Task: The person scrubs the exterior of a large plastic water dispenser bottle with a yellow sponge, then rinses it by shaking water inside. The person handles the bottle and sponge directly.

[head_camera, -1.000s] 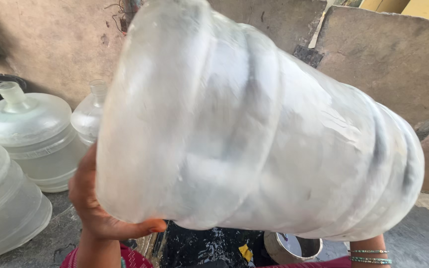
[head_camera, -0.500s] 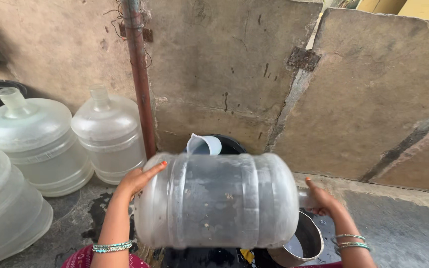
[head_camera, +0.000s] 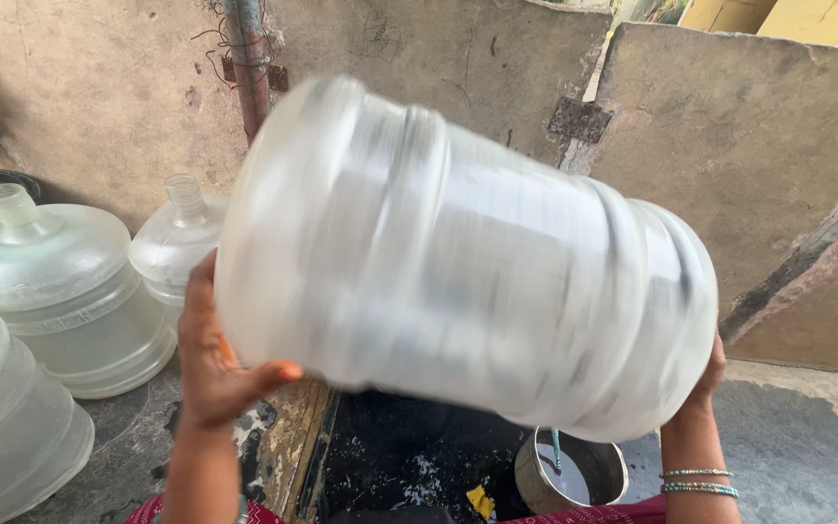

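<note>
head view: the left hand (head_camera: 213,361) is raised with the forearm upright, palm pressed flat against the wide end of a big clear plastic jug (head_camera: 463,257), thumb hooked under its lower edge; the other fingers are behind the jug, so their spread cannot be told. the right hand (head_camera: 705,376) is up too, bangles on the wrist, and cups the jug's far end from below; most of it is hidden, so its fingers cannot be told. the jug lies sideways in the air between both hands, tilted and blurred, close to the camera; whether it holds any water cannot be told. below it, near the right wrist, a steel pot (head_camera: 571,472) stands on the wet ground with some liquid in it. at the left, three more clear jugs (head_camera: 60,291) stand upright by the wall, uncapped.
</note>
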